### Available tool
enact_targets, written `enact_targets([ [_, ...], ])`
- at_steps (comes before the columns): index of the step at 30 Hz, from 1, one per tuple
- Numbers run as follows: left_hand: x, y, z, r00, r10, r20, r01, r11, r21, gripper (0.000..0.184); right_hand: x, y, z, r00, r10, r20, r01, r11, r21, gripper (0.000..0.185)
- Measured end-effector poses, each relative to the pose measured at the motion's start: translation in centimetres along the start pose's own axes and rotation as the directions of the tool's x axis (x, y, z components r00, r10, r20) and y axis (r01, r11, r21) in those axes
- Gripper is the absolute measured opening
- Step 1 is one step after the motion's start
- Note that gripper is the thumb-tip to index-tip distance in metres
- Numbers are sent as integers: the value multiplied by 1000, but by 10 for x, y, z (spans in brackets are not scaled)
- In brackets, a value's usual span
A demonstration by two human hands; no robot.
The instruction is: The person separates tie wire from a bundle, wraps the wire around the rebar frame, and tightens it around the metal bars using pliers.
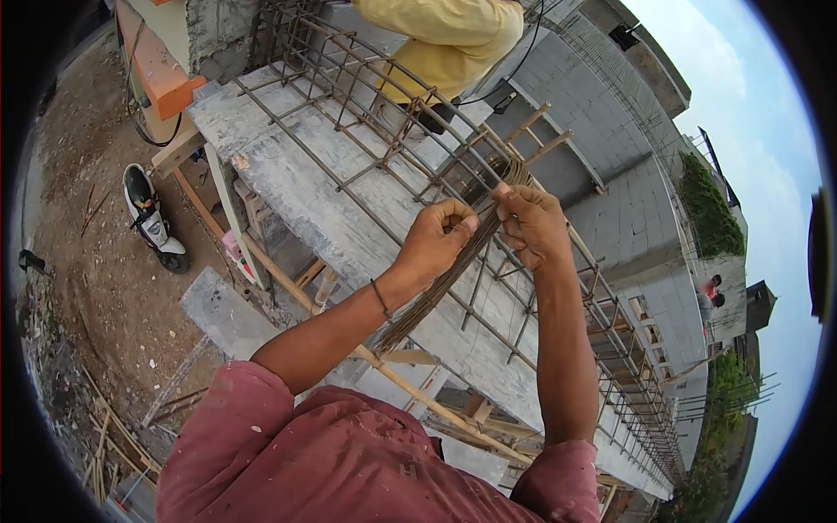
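A long bundle of thin binding wire (449,283) lies slantwise across the rebar cage (384,161), its folded upper end near my right hand (534,222). That hand is closed, thumb and forefinger pinched together against the upper part of the bundle; whatever is between the fingertips is too small to make out. Just left of the bundle, my left hand (436,240) is also closed in a pinch, its fingertips pointing toward the right hand. Any strand it holds cannot be made out. Under the cage runs a grey formwork board (296,187).
Beyond the cage stands a person in a yellow shirt (462,44). A bamboo pole (410,401) runs along the near side of the board. Far below on the dirt ground are a parked scooter (154,218) and scattered sticks. Grey block walls (623,209) rise at right.
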State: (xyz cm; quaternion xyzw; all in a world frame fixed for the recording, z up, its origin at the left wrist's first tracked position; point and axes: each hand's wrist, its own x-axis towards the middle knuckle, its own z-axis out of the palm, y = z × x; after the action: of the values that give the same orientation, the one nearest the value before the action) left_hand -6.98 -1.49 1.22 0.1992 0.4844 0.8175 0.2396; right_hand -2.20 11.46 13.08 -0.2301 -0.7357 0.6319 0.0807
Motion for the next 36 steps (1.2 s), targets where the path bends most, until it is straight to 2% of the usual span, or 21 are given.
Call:
enact_targets([
  [2, -2, 2, 3, 987, 148, 68, -154, 984, 93, 10, 0, 5, 5, 1000, 3, 22, -3, 1000, 18, 22],
  [3, -3, 2, 1, 989, 136, 66, -142, 985, 94, 10, -1, 6, 7, 1000, 9, 26, -10, 998, 62, 21],
  [5, -6, 3, -1, 970, 226, 84, -240, 936, 258, 18, 2, 9, 8, 1000, 7, 10, -8, 994, 109, 23],
  [6, -13, 2, -2, 971, 221, 87, -236, 936, 262, 18, 2, 10, 8, 1000, 10, 8, -11, 993, 115, 23],
  [9, -50, -8, -12, 979, 185, 82, -201, 935, 291, 36, 3, 9, 7, 998, -34, -62, 41, 991, 124, 24],
  [11, -67, -22, -24, 938, -100, 333, 5, 962, 275, 44, 4, 11, 5, 994, -52, -95, 64, 990, 125, 25],
  [14, -80, -35, -21, 954, -143, 264, 41, 933, 357, 41, 20, -2, -8, 988, -109, -112, 127, 978, 167, 25],
  [15, -81, -40, -19, 970, -56, 235, -48, 908, 416, 37, 29, -14, -15, 978, -128, -162, 159, 968, 193, 25],
  [16, -83, -45, -19, 970, -56, 238, -51, 906, 420, 37, 39, -31, -25, 966, -146, -212, 193, 957, 219, 25],
  [18, -83, -53, -20, 977, 10, 212, -111, 876, 470, 34, 57, -72, -53, 971, -19, -237, 126, 887, 443, 24],
  [19, -84, -55, -20, 976, 18, 217, -122, 871, 475, 34, 65, -93, -71, 981, 6, -193, 97, 849, 519, 24],
  [21, -85, -58, -17, 981, 47, 187, -129, 880, 457, 32, 67, -124, -83, 988, 18, -152, 77, 802, 593, 24],
  [23, -88, -52, -10, 983, 47, 179, -124, 885, 448, 29, 55, -153, -85, 989, -39, -143, 106, 861, 498, 25],
  [27, -87, -56, -2, 989, 22, 144, -84, 893, 443, 25, 11, -204, -93, 976, -106, -190, 181, 881, 437, 27],
  [29, -86, -60, 1, 990, 26, 138, -87, 887, 454, 24, -15, -234, -135, 968, -249, 5, 202, 797, 570, 25],
  [30, -87, -62, 1, 992, 26, 127, -80, 890, 448, 26, -29, -248, -159, 939, -331, 93, 201, 748, 632, 25],
  [31, -87, -64, 1, 993, 26, 119, -77, 893, 443, 28, -44, -260, -184, 911, -395, 115, 234, 728, 645, 24],
  [36, -88, -67, 2, 990, 23, 142, -86, 888, 451, 30, -146, -288, -267, 752, -644, 137, 451, 655, 607, 25],
])
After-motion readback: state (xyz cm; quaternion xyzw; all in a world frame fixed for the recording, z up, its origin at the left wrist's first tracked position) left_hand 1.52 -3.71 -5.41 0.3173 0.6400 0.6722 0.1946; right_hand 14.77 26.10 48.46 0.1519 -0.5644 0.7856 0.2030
